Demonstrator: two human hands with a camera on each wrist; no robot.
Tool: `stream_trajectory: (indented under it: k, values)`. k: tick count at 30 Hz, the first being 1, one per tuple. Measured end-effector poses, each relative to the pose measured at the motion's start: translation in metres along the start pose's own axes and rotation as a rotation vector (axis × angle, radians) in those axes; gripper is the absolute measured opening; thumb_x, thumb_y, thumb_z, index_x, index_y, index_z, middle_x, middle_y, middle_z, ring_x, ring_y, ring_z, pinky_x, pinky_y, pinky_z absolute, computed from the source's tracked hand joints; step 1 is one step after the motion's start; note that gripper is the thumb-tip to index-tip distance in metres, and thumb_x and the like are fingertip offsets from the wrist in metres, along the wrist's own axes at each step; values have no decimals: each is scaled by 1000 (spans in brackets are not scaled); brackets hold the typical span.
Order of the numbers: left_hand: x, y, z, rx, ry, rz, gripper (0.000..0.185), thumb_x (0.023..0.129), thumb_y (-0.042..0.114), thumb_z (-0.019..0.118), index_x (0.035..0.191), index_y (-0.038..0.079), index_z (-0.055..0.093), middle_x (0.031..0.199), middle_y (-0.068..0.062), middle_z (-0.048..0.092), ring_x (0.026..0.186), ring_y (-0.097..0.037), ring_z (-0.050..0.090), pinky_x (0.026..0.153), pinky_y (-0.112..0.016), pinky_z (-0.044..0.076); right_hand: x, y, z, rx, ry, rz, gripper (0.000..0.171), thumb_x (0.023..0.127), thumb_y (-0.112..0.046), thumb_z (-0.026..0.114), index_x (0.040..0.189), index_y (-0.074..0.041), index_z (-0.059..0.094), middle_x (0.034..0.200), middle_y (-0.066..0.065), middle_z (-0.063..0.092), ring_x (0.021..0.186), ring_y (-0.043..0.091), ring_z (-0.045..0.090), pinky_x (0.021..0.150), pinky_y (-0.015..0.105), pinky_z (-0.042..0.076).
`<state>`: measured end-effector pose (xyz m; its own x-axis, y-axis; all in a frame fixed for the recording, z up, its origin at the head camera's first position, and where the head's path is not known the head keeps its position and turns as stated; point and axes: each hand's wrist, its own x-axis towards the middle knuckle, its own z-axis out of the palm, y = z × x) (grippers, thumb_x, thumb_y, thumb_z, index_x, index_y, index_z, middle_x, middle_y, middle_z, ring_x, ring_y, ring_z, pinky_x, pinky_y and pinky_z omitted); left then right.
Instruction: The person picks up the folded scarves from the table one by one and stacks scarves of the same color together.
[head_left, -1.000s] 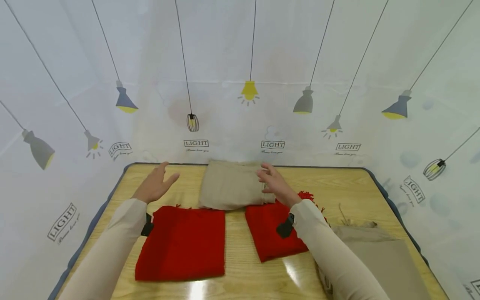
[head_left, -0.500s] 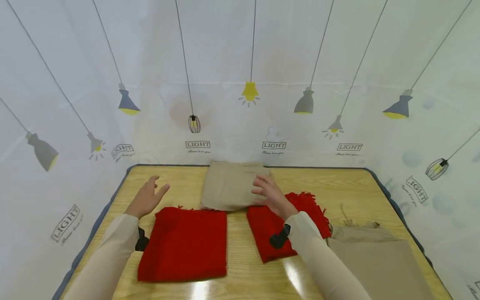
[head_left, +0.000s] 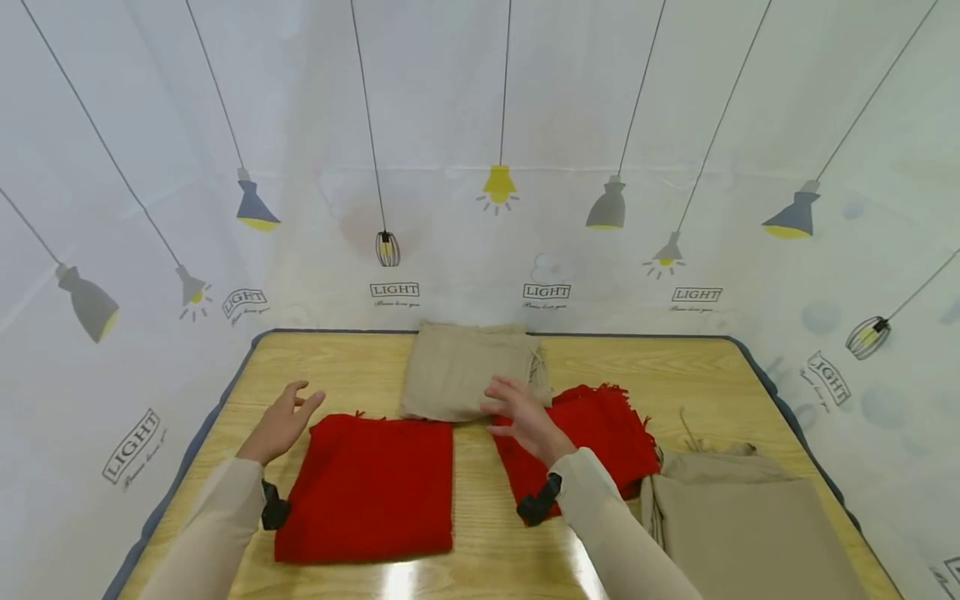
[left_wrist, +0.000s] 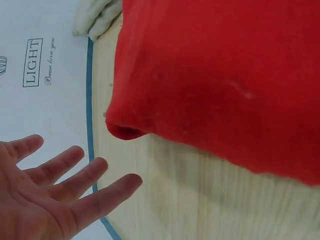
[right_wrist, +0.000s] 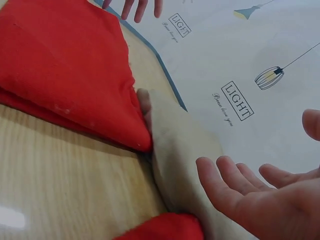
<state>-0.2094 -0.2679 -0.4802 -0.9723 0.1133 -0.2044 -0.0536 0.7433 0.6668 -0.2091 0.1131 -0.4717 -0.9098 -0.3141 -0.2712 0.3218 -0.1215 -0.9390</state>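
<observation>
My left hand [head_left: 281, 422] hovers above the desk [head_left: 352, 367] with its fingers [left_wrist: 85, 177] spread and straight, holding nothing. It sits just off the far left corner of the folded red cloth [head_left: 369, 486], near the desk's blue edge [left_wrist: 90, 120], and the left wrist view shows a gap between my fingertips and the cloth.

My right hand [head_left: 522, 416] is also empty, palm relaxed and fingers [right_wrist: 235, 192] loosely extended. It hangs over the spot where the folded beige cloth [head_left: 468, 371] at the back of the desk meets the second red cloth [head_left: 592, 442], the one with a fringe along its far edge. I cannot tell from the head view whether my fingertips brush the fabric; the right wrist view shows them raised off it.

The beige cloth lies between the two red ones and further back, its near edge touching both. Another beige cloth [head_left: 750, 525] lies at the near right, against the fringed red one. A white curtain printed with hanging lamps [head_left: 498, 179] surrounds the desk.
</observation>
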Motion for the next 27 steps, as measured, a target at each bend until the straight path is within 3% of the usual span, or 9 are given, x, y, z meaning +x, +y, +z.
stream_trajectory:
  k: [7,15,20,22,24,25,27]
  values:
    - [-12,-5,3,-23,-34,-66,90,95,62,32,150,-3,2,141,-40,31,115,-51,49,69,-43,52,-4,20,11,46,-38,38,64,102,-32,39,151,-3,11,154,24,19,139,42,28,105,57,34]
    - [-17,-13,14,-125,-67,-181,93,93,65,33,149,-2,1,143,-40,26,125,-55,37,71,-51,53,-7,42,19,86,-40,69,70,101,-36,39,152,-3,6,155,26,14,139,44,25,104,58,34]
    - [-20,-16,22,-150,-57,-209,94,93,64,34,148,-5,2,144,-41,21,126,-57,35,72,-53,54,-7,54,25,76,-24,97,72,99,-42,41,152,-3,9,155,27,12,140,46,21,104,65,28]
    - [-22,-16,23,-139,-44,-207,94,93,64,34,148,-6,3,143,-41,23,122,-55,41,69,-47,54,-8,59,28,74,-17,105,73,99,-44,41,151,-3,11,155,27,12,140,47,20,103,67,26]
    - [-22,-16,24,-135,-41,-205,94,92,64,35,148,-5,4,142,-41,27,101,-48,54,62,-39,52,-8,63,31,87,-16,115,73,99,-44,40,151,-4,11,155,27,12,141,47,18,103,68,25]
    - [-22,-16,25,-135,-40,-206,94,92,65,35,148,-5,5,140,-40,29,89,-42,56,59,-36,50,-8,65,32,97,-18,117,73,99,-44,40,152,-4,10,156,27,11,141,47,18,103,68,25]
    - [-22,-16,27,-132,-36,-207,94,92,65,35,148,-5,6,139,-39,30,82,-33,54,57,-34,47,-9,68,35,126,-20,127,74,99,-44,39,152,-3,6,156,27,9,141,47,17,103,67,26]
